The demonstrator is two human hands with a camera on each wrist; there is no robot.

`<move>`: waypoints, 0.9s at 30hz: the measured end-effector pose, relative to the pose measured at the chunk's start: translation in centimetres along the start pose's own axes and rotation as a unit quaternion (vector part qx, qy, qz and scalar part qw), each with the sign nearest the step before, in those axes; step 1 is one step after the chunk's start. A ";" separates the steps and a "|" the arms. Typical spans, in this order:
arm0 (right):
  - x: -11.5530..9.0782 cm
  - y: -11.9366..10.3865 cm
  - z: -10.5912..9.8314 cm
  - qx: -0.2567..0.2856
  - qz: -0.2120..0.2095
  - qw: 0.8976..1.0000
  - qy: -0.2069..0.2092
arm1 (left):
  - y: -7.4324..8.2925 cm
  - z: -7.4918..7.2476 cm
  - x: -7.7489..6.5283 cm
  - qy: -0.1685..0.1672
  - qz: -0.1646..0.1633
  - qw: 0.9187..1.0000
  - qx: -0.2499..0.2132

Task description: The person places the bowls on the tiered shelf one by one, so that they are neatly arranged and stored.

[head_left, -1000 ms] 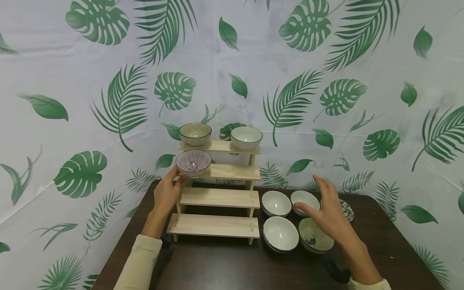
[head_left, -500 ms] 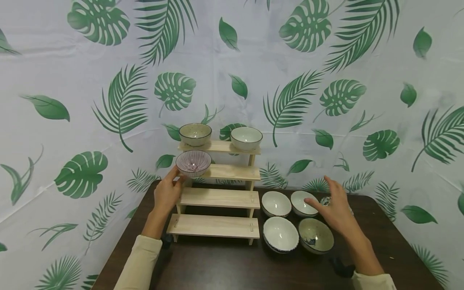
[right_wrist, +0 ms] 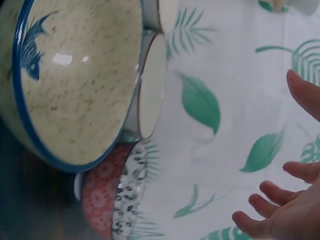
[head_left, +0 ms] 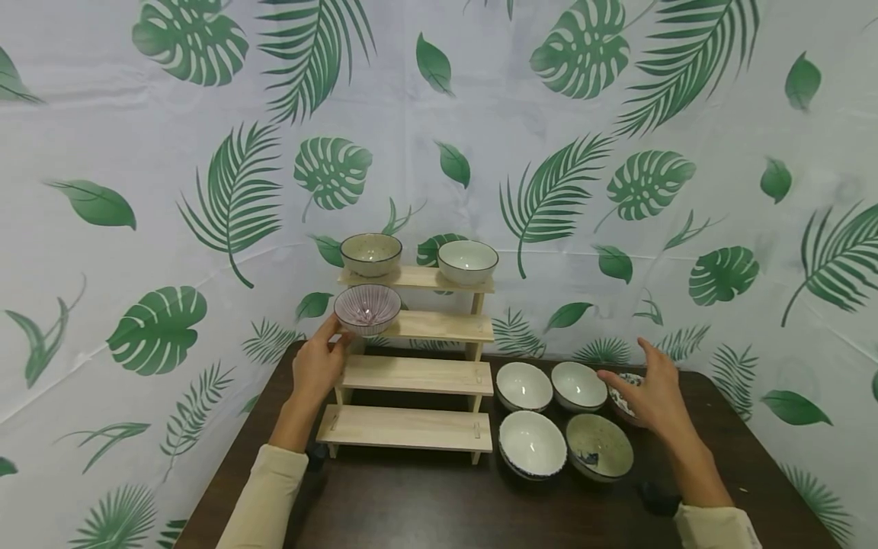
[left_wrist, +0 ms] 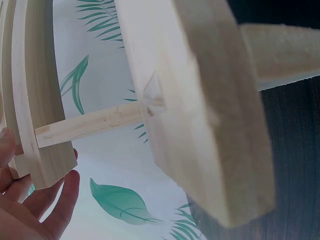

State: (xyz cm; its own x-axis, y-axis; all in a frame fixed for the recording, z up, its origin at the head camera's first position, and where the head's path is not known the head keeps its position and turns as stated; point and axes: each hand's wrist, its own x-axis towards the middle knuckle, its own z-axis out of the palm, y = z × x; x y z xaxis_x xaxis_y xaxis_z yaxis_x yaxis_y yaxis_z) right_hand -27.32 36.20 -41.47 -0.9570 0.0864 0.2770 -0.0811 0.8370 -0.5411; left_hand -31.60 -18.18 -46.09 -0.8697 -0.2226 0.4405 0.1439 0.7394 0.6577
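Note:
My left hand [head_left: 317,367] grips the left end of a stepped wooden shelf [head_left: 416,374], at the second tier from the top. In the left wrist view its fingers [left_wrist: 67,202] curl around the board end. Right beside those fingers a purple striped bowl [head_left: 367,309] sits on that tier. My right hand [head_left: 655,398] hovers over the right of the table with thumb and fingers spread, holding nothing. Nearest to it is a red bowl [right_wrist: 102,192] with a floral inside, partly hidden by the hand in the head view. A speckled blue-rimmed bowl [head_left: 599,448] stands in front.
On the top tier stand a beige bowl [head_left: 371,255] and a pale bowl [head_left: 468,261]. Three white bowls, one in front [head_left: 533,444] and two behind [head_left: 523,385], stand right of the shelf. A leaf-print cloth [head_left: 439,114] hangs behind the dark table [head_left: 411,511].
My right hand has moved to the right, from above the back white bowl and speckled bowl to beside the red floral bowl. The left hand has stayed at the shelf.

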 end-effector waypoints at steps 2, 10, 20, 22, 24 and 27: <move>0.3 0.8 0.1 -0.002 0.004 1.000 0.009 | 0.0 0.1 0.0 0.001 0.001 1.000 -0.001; 1.0 3.3 0.5 -0.004 0.045 0.999 0.022 | -0.1 0.1 0.0 0.002 -0.001 1.000 0.000; 1.6 5.0 1.0 -0.014 0.085 0.996 0.000 | -0.1 0.1 0.0 0.002 -0.003 1.000 -0.002; 1.7 5.3 1.3 -0.021 0.099 0.995 -0.013 | -0.2 0.1 0.0 0.004 -0.002 1.000 0.000; 1.7 5.7 1.5 -0.025 0.113 0.993 -0.029 | -0.2 0.1 0.0 0.007 0.000 1.000 0.001; 1.7 6.3 1.7 -0.025 0.123 0.991 -0.055 | -0.1 0.1 -0.1 0.008 0.005 1.000 0.001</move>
State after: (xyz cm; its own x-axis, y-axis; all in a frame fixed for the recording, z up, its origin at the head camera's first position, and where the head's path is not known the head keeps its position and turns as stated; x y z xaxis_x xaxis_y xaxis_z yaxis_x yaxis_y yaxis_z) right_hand -29.96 40.70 -45.80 -0.9706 0.2348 0.0522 0.1701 0.8234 -0.5414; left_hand -31.63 -18.20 -46.27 -0.8610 -0.2257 0.4559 0.1504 0.7432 0.6520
